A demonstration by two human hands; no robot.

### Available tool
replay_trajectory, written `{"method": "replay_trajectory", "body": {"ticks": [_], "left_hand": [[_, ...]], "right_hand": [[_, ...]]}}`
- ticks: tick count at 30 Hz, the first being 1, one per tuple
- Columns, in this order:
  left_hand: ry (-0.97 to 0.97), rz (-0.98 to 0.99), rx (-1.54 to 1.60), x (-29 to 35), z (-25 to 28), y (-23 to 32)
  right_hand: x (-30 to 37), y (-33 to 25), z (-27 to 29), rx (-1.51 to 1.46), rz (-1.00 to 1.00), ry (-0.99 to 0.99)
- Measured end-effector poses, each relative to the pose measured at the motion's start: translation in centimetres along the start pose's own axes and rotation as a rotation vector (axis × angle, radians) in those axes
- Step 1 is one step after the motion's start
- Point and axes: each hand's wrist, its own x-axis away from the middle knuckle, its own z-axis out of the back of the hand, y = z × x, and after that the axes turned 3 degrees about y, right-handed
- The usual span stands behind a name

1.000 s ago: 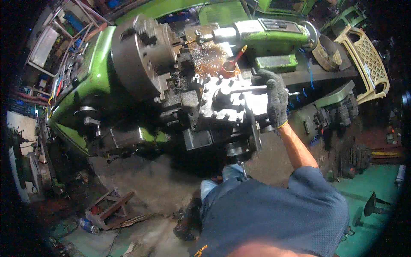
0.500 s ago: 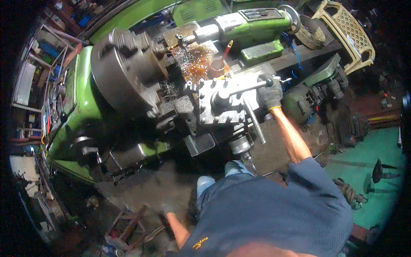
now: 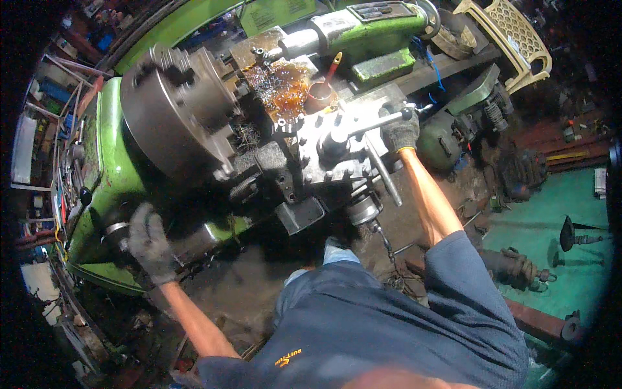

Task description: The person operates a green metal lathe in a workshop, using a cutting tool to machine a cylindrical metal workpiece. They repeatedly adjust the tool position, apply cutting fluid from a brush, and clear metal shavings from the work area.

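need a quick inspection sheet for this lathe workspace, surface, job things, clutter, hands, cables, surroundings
Surface: machine plate wet with brown liquid and scattered metal chips.
Job's things: large metal chuck beside the green headstock; tool post with a lever on top.
Clutter: red cup with a brush standing in it, behind the tool post.
Hands: left hand, gloved, at a control handle on the headstock; right hand, gloved, at the lever's outer end; grip unclear on both.
Cables: thin blue cord hanging near the tailstock; purpose unclear.
Surroundings: beige plastic chair beyond the tailstock; green floor at right.
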Motion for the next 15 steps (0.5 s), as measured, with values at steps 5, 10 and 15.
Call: {"method": "replay_trajectory", "body": {"ticks": [5, 10, 15], "left_hand": [[0.195, -0.477, -0.236, -11.4, 0.9, 1.3], [0.217, -0.575, -0.683, -18.0, 0.2, -0.6], [0.14, -0.459, -0.896, -19.1, -1.6, -4.2]], "right_hand": [[-0.3, 0.7, -0.9, 0.001, 0.01, 0.022], [-0.1, 1.7, -1.5, -0.01, 0.008, 0.015], [-1.1, -1.6, 1.7, -0.005, -0.093, -0.07]]}}
